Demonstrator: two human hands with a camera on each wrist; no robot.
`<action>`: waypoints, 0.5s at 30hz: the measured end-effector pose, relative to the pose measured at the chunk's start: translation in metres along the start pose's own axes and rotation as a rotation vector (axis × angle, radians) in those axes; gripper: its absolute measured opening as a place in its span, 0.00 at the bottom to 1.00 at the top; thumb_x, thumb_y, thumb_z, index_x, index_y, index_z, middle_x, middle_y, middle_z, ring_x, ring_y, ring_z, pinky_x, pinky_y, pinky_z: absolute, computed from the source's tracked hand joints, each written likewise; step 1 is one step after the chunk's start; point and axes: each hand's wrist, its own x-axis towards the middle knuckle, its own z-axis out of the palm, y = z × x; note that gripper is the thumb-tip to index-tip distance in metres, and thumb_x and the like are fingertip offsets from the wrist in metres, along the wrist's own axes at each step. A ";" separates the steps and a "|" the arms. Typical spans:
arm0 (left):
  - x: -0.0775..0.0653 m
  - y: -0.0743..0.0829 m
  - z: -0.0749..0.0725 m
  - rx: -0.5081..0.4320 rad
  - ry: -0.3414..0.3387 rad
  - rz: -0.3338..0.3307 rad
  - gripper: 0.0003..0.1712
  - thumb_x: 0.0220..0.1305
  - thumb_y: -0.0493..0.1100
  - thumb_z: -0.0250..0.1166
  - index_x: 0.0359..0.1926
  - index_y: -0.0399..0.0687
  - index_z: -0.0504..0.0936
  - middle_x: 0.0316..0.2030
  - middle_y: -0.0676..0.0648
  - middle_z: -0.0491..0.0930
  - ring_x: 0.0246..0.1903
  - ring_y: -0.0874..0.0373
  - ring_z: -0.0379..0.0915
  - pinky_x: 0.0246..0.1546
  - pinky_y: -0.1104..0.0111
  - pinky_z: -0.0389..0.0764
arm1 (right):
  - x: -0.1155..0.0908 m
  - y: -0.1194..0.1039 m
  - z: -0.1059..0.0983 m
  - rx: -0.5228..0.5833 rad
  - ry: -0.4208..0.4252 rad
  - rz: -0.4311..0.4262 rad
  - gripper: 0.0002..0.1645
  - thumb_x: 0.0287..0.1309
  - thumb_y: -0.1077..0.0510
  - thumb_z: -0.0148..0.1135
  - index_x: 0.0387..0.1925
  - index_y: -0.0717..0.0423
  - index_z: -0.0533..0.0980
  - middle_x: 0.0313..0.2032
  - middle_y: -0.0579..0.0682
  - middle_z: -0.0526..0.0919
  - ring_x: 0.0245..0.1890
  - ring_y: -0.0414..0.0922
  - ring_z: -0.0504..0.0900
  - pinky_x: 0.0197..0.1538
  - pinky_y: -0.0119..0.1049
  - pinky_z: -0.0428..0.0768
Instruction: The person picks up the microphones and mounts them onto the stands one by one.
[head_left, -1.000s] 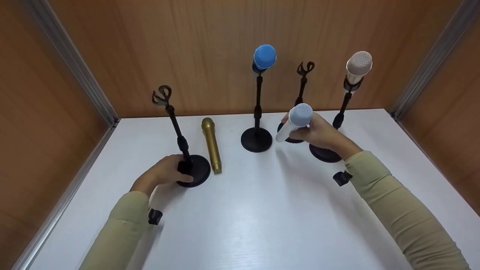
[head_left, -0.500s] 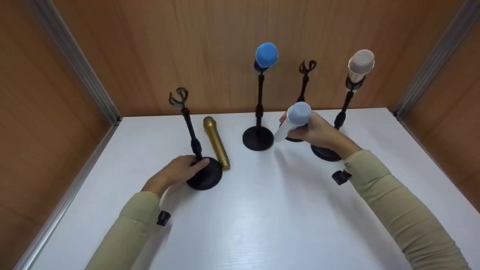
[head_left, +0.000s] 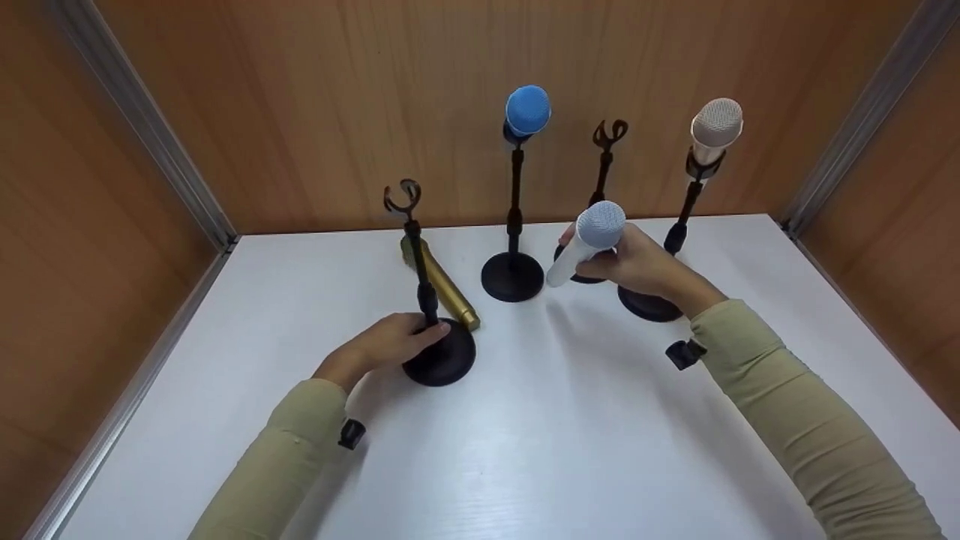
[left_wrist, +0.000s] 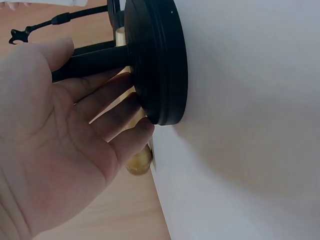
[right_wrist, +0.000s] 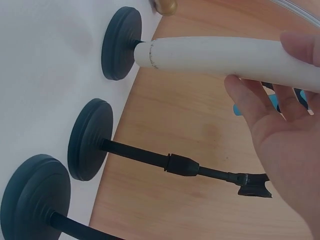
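My left hand (head_left: 394, 346) holds a black microphone stand (head_left: 426, 298) low on its pole, thumb on one side and fingers on the other in the left wrist view. The stand's clip on top holds no microphone. Behind this stand, a gold microphone (head_left: 450, 294) lies slanted on the table, its head partly hidden by the pole. My right hand (head_left: 637, 262) grips a white microphone (head_left: 592, 240) by its handle, tilted with the mesh head up. Past that hand stands another black stand (right_wrist: 165, 160) with a bare clip.
At the back, a blue microphone (head_left: 528, 111) sits in a stand (head_left: 513, 277). A whitish microphone (head_left: 716, 131) is mounted on the rightmost stand (head_left: 651, 306). Wooden panels (head_left: 360, 112) close off the back and sides of the white table (head_left: 480, 465).
The left hand has moved right with its stand, closer to the middle. The gold microphone's near end has swung right. My right hand stays about where it was, with the white microphone.
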 end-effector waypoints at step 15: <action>0.020 0.033 0.025 -0.011 -0.098 0.175 0.32 0.74 0.67 0.52 0.60 0.48 0.81 0.54 0.49 0.81 0.59 0.53 0.73 0.64 0.53 0.69 | -0.002 -0.003 -0.003 -0.015 -0.011 -0.008 0.26 0.60 0.68 0.69 0.58 0.53 0.75 0.57 0.50 0.77 0.67 0.55 0.69 0.71 0.67 0.53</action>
